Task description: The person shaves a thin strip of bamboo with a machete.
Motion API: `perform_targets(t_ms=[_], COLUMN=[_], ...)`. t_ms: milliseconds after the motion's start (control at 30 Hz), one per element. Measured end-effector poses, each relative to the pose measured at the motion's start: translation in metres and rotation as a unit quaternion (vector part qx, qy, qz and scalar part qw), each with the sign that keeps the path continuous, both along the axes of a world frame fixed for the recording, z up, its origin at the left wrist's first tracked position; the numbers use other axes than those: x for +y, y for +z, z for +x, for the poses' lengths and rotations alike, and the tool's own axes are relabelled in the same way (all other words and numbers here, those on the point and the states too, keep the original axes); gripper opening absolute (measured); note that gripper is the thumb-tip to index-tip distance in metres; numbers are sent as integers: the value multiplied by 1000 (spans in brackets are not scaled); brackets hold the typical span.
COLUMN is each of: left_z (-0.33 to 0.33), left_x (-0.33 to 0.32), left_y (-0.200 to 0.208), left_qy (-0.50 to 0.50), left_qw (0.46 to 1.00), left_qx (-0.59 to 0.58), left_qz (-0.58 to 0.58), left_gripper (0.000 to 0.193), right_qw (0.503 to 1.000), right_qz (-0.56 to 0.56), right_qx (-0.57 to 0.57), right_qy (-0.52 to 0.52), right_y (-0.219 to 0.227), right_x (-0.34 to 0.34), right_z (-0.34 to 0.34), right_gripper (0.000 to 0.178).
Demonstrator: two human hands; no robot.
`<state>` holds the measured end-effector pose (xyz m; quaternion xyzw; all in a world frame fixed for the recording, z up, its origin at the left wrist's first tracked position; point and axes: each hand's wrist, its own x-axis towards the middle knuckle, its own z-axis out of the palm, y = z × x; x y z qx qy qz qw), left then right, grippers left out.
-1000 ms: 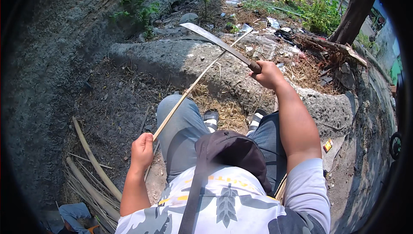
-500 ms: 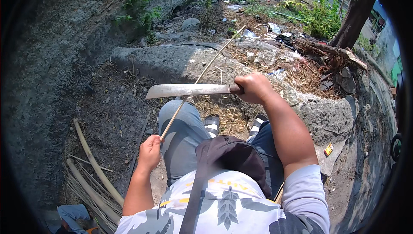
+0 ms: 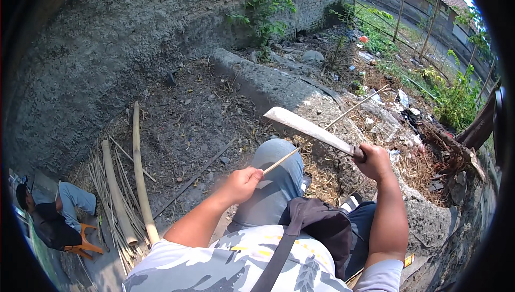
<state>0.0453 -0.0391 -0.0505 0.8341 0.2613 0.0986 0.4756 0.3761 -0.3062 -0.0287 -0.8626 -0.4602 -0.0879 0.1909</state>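
Observation:
My left hand (image 3: pixel 242 185) is closed around the near end of a thin bamboo strip (image 3: pixel 282 159), above my left knee. The strip slants up and away to the right, past the blade. In my right hand (image 3: pixel 374 161) is the dark handle of a machete (image 3: pixel 308 126), whose broad worn blade points left and slightly away. The blade crosses over the strip near its middle. Whether the edge touches the strip, I cannot tell.
Bamboo poles (image 3: pixel 140 168) and several thin strips (image 3: pixel 103 201) lie on the ground at the left. Beyond them a person sits on an orange stool (image 3: pixel 85 242). A rough concrete block (image 3: pixel 268 84) lies ahead, beside a wall (image 3: pixel 161 18). A black bag (image 3: pixel 322 227) rests on my lap.
The view has swung left, bringing the seated person and the poles further in. The blade, level before, now tilts up at its tip. Both hands keep their holds.

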Motion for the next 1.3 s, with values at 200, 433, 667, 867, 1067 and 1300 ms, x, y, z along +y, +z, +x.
perform_targets(t_ms=[200, 433, 667, 867, 1067, 1300], left_z=[-11, -23, 2, -7, 1, 9], left_x=[9, 22, 15, 13, 2, -5], left_y=[-5, -7, -14, 2, 5, 14], left_qy=[-26, -30, 5, -33, -35, -52], left_qw=[999, 996, 1000, 991, 990, 995], left_qx=[16, -9, -5, -54, -42, -1], left_qz=[26, 79, 20, 120, 130, 87], left_gripper=[48, 44, 46, 42, 40, 43], right_qw=[996, 957, 996, 969, 967, 997], right_qz=[-71, 71, -49, 17, 31, -67], right_qx=[28, 209, 71, 213, 213, 46], right_qy=[-37, -186, 27, -123, -137, 1], right_y=[6, -10, 21, 4, -1, 21], right_x=[0, -34, 3, -36, -33, -3], right_z=[20, 58, 4, 48, 47, 5], right_gripper=[27, 28, 17, 24, 28, 19])
